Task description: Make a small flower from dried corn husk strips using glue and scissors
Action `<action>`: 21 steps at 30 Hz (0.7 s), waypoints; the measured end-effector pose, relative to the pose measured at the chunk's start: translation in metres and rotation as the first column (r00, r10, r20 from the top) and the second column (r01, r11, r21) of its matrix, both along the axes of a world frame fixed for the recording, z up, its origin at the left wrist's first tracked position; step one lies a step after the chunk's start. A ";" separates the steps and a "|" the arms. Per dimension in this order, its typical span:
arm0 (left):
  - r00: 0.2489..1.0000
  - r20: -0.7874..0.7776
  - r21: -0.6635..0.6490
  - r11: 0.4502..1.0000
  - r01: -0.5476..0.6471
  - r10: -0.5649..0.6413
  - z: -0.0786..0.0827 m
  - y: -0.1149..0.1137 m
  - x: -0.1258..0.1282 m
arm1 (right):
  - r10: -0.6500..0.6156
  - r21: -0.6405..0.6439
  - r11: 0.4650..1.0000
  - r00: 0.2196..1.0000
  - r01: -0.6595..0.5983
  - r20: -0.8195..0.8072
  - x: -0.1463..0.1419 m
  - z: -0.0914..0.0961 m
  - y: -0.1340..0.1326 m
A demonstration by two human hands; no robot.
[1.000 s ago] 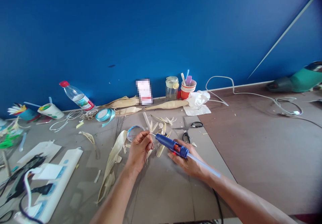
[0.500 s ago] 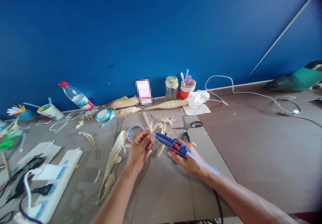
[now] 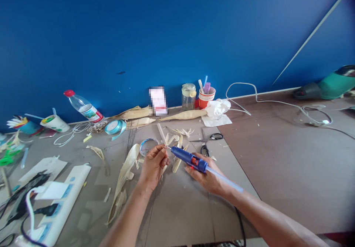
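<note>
My right hand (image 3: 203,176) is wrapped round a blue hot glue gun (image 3: 188,157), a clear glue stick (image 3: 226,179) jutting from its back end. The nozzle points left and meets, or nearly meets, a small piece of dried corn husk (image 3: 166,139). My left hand (image 3: 156,160) pinches that piece between thumb and fingers. Just behind the left hand lies a roll of tape (image 3: 148,146). A long dried husk (image 3: 124,180) rests left of the left hand, and husk scraps (image 3: 177,162) lie between and behind both hands. Scissors (image 3: 206,143) are beyond the glue gun.
On the left are a white power strip (image 3: 66,202) with plugs and a tilted water bottle (image 3: 87,108). A blue ribbon roll (image 3: 113,127), a jar (image 3: 189,97), paper cups (image 3: 207,100) and crumpled tissue (image 3: 217,114) line the blue wall (image 3: 177,36). A white cable (image 3: 283,103) runs right.
Both hands, the glue gun and the husk piece hold almost the same positions. The view has shifted very slightly.
</note>
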State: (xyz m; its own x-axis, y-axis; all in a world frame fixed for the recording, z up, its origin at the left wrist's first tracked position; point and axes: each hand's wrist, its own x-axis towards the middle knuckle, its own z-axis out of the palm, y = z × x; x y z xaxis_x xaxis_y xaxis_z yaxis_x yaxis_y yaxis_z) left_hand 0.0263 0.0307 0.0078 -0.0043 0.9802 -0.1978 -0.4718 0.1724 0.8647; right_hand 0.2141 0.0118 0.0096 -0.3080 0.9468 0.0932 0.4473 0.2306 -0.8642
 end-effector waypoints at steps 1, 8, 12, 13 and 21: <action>1.000 -0.003 0.000 1.000 0.000 0.000 0.000 0.000 0.000 | 0.006 0.000 1.000 1.000 -0.006 -0.002 0.000 0.000 0.000; 1.000 -0.018 0.012 1.000 -0.007 0.007 0.000 -0.001 0.001 | -0.002 0.040 0.999 1.000 0.001 0.022 0.000 0.002 0.000; 1.000 -0.021 0.011 1.000 -0.006 0.007 0.000 0.001 0.001 | -0.003 0.022 1.000 1.000 0.002 0.028 0.001 0.002 0.000; 1.000 -0.017 0.011 1.000 -0.007 0.007 0.001 0.001 0.001 | 0.003 0.027 1.000 1.000 -0.004 0.028 0.001 0.002 0.000; 1.000 -0.016 0.019 1.000 -0.005 0.005 0.001 -0.001 0.002 | -0.018 0.020 1.000 0.999 0.018 0.030 0.001 0.001 0.000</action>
State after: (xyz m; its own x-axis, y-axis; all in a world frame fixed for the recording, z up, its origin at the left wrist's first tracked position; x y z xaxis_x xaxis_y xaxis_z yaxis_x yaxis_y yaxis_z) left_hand 0.0280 0.0299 0.0087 -0.0122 0.9838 -0.1787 -0.4588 0.1533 0.8752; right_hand 0.2154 0.0120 0.0106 -0.2940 0.9503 0.1030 0.4769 0.2392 -0.8458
